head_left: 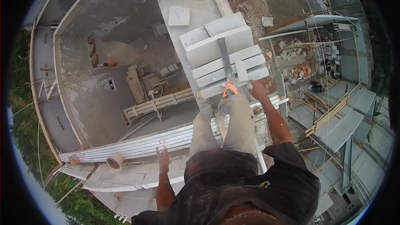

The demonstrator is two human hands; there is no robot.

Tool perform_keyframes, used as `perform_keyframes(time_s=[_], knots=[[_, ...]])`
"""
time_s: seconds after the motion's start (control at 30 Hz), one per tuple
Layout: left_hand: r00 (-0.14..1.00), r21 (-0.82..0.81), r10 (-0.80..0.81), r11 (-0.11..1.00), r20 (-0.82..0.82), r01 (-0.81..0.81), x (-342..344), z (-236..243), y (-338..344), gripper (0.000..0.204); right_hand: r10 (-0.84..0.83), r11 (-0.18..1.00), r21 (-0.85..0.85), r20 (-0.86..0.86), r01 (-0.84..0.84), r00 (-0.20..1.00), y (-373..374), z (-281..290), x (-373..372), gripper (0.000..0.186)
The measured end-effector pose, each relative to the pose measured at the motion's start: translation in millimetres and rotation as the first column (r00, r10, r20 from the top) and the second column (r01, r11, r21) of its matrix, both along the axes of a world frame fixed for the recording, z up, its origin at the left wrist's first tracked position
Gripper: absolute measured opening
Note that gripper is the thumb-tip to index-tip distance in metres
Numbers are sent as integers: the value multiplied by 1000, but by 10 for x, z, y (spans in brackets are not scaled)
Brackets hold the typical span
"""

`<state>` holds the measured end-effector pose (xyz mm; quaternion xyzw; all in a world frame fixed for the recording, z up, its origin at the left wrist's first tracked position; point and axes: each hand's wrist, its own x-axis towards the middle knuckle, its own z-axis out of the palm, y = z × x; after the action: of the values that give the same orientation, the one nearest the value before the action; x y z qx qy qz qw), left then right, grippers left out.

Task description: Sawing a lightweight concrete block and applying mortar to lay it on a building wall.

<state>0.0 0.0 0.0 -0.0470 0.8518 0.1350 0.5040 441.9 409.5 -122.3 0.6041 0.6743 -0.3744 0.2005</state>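
Note:
A hand saw with a grey blade (225, 56) and orange handle (230, 87) lies across stacked white blocks (217, 41) near my feet. My right hand (257, 89) is at the stack's right, fingers closed on the lower end of a small flat white piece (241, 70) that rests over the lower blocks (208, 73). My left hand (163, 158) is low on the left beside my leg, fingers apart, holding nothing. My shoes are partly visible just below the saw handle.
I am high on a narrow concrete ledge (175, 41) bearing loose blocks (179, 16). Left below lies a roofless room with a bundle of boards (158, 102). Right below are rubble (298, 71), poles (333, 112) and a wire. Long white battens (125, 145) run behind my legs.

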Motion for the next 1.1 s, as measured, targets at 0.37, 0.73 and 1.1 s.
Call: perform_keyframes(time_s=[0.37,0.73,1.1], knots=[[985,-37,157,987,76,-154,180,-460,682,86,100,974,213,-107,-76,989,1372,-984,-1038,45],[974,-24,204,979,101,-203,784,-1626,1318,80,6,856,503,222,-120,975,1402,-2694,-572,58],[937,635,-339,707,-83,312,-79,-4544,6621,77,279,734,598,167,-322,946,1926,-3289,-126,47]])
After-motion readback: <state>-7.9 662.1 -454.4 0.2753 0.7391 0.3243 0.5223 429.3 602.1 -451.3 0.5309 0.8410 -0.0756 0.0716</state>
